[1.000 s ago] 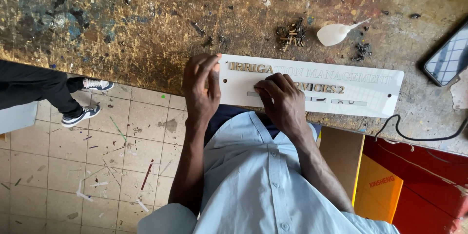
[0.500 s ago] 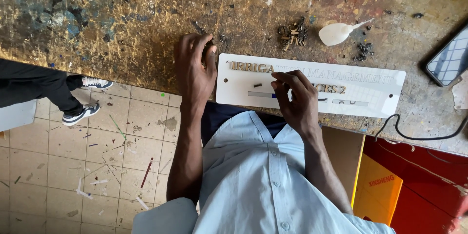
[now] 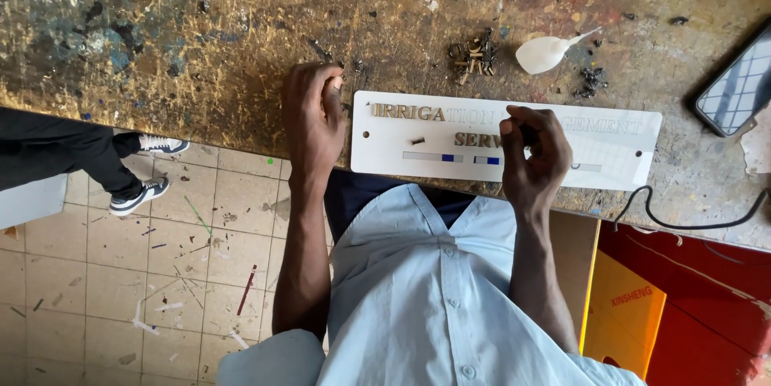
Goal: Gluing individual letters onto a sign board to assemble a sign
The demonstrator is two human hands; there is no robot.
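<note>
Your right hand (image 3: 534, 149) sits curled on the white sign plate (image 3: 618, 153), fingertips pressed together as if pinching something too small to make out, while your left hand (image 3: 313, 117) rests loosely curled on the workbench (image 3: 161, 40), touching the plate's left end. The plate lies at the bench's near edge, its long axis running left to right, with gold letters (image 3: 408, 111) already on its left part. Beyond it lie a heap of loose letters (image 3: 474, 54), a white squeeze bottle (image 3: 546, 53) and, far right, a phone (image 3: 735, 85); nothing blocks either hand.
</note>
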